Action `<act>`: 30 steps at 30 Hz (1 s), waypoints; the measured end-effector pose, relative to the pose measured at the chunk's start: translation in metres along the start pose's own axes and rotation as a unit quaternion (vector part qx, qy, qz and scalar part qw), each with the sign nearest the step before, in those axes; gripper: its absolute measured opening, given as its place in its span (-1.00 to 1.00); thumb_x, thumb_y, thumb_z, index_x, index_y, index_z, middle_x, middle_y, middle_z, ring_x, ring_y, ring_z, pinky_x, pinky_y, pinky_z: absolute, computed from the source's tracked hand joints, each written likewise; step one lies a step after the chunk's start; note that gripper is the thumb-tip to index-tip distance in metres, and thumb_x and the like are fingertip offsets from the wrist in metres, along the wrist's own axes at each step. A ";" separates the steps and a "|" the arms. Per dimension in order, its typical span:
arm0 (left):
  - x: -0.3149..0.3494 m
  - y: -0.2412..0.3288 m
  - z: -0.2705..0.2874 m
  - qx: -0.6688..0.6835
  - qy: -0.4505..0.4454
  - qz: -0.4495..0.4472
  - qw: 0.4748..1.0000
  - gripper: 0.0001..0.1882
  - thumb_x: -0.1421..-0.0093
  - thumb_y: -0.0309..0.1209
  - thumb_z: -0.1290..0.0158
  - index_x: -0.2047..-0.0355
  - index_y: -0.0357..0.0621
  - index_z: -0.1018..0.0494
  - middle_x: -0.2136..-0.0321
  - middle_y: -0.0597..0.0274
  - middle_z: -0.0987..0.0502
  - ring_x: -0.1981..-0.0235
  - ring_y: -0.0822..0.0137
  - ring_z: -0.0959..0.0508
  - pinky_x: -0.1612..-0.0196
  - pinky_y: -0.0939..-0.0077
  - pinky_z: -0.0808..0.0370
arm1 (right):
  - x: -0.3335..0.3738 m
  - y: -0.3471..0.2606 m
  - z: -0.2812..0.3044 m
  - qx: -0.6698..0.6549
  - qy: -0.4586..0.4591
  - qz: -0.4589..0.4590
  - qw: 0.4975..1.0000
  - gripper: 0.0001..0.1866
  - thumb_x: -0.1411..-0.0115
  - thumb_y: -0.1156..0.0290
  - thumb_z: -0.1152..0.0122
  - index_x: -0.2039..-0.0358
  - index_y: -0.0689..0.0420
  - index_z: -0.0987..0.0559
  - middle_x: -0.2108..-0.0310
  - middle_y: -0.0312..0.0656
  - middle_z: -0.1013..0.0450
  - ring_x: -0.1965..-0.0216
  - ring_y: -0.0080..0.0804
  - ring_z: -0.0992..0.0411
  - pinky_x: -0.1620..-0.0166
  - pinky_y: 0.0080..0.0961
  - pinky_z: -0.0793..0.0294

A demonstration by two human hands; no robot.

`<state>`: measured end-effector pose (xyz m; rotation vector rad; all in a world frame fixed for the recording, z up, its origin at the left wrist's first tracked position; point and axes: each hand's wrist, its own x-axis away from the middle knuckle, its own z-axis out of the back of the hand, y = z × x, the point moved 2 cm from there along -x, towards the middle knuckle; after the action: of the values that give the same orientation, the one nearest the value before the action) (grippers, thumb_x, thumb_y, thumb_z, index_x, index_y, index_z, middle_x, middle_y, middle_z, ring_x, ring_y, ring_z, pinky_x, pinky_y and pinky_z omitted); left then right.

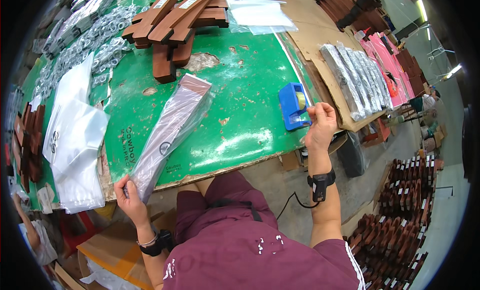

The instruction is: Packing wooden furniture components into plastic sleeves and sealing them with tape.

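Note:
A clear plastic bag (172,125) with a long brown wooden piece inside lies slantwise on the green tabletop. My left hand (131,200) pinches the bag's near end at the table edge. To the right sits a blue tape dispenser (289,109) holding a roll of clear tape (300,100). Right beside its front end, my right hand (321,126) is closed in a pinch on what looks like the end of the clear tape; the strip itself barely shows.
Brown wooden pieces (167,20) are stacked at the back. Flat plastic bags (77,145) lie at left, below many grey metal fittings (107,55). Wrapped grey bundles (352,80) rest on cardboard at right. Wooden parts (395,225) stand on the floor. A cable (295,197) hangs from my right wrist.

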<state>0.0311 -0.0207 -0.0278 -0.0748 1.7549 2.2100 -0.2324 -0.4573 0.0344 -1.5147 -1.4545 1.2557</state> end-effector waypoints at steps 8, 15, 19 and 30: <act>0.000 0.002 -0.002 -0.013 0.002 -0.012 1.000 -0.80 -0.33 -0.48 0.05 0.10 -0.33 -0.45 0.24 0.32 -0.43 0.19 0.47 -0.36 0.02 0.59 -0.30 | 0.011 -0.018 0.006 -0.094 0.026 0.037 0.995 -0.90 -0.26 0.55 -0.20 0.31 0.16 -0.42 0.52 -0.30 -0.42 0.49 -0.57 -0.38 0.32 -0.61 -0.39; 0.001 0.002 -0.003 -0.008 0.004 -0.006 1.000 -0.79 -0.34 -0.47 0.05 0.10 -0.32 -0.45 0.24 0.30 -0.43 0.19 0.47 -0.37 0.03 0.59 -0.30 | 0.043 -0.042 0.023 0.033 0.006 -0.007 0.999 -0.87 -0.25 0.53 -0.22 0.28 0.18 -0.43 0.50 -0.30 -0.44 0.49 -0.63 -0.39 0.34 -0.67 -0.40; -0.001 0.005 -0.004 -0.015 0.002 -0.005 1.000 -0.80 -0.34 -0.47 0.06 0.10 -0.32 -0.45 0.24 0.31 -0.43 0.19 0.47 -0.37 0.03 0.59 -0.31 | 0.059 -0.024 0.048 0.084 0.013 -0.103 0.991 -0.83 -0.25 0.47 -0.27 0.25 0.19 -0.45 0.51 -0.36 -0.45 0.55 -0.67 -0.38 0.42 -0.73 -0.38; 0.001 0.001 -0.001 0.008 0.032 0.007 0.999 -0.85 -0.26 -0.52 -0.04 0.19 -0.31 -0.51 0.30 0.29 -0.51 0.23 0.46 -0.46 0.10 0.56 -0.40 | 0.041 0.035 0.065 0.271 -0.104 -0.159 0.944 -0.81 -0.26 0.38 -0.26 0.37 0.25 -0.50 0.55 -0.30 -0.40 0.58 -0.62 -0.35 0.54 -0.65 -0.41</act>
<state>0.0294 -0.0217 -0.0270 -0.1323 1.8126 2.2257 -0.2860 -0.4310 -0.0254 -0.7690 -1.2694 1.4839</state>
